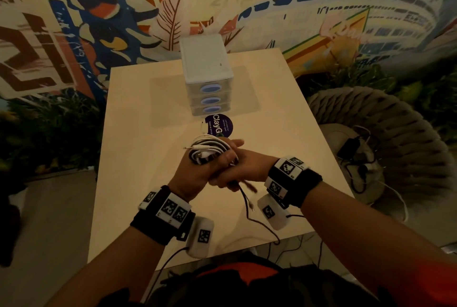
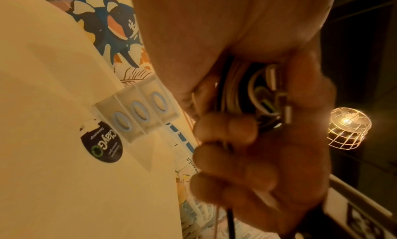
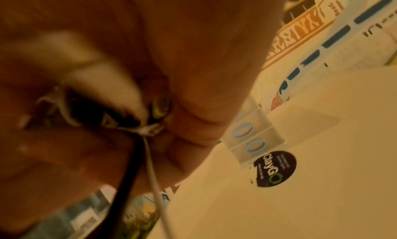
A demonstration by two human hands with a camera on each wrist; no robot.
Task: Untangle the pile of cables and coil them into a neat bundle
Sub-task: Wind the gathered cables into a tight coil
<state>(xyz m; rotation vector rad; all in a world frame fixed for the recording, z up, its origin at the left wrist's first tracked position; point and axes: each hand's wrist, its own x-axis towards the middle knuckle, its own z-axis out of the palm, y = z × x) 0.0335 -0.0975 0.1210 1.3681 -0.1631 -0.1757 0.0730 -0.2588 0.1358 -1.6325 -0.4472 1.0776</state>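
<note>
Left hand (image 1: 197,170): fingers grip coiled cables (image 1: 207,151).
Right hand (image 1: 233,170): fingers clasp the trailing black cable (image 1: 247,207).
Beyond fingers: drawer box (image 1: 206,74) with 3 drawers, sticker (image 1: 220,125), both on worktop (image 1: 284,133).

Both forearms are being held out in front of the body, converging above the table, and each wrist is being wrapped by a black band carrying white marker blocks. The left hand (image 1: 197,170) is being kept raised with its fingers curled around a coil of white and black cables (image 1: 206,152). The right hand (image 1: 237,170) is being pressed against the left from the side, its fingers (image 1: 235,143) being laid over the coil while a dark cable end is being pinched beneath; the exact finger placement is being obscured by blur.
</note>
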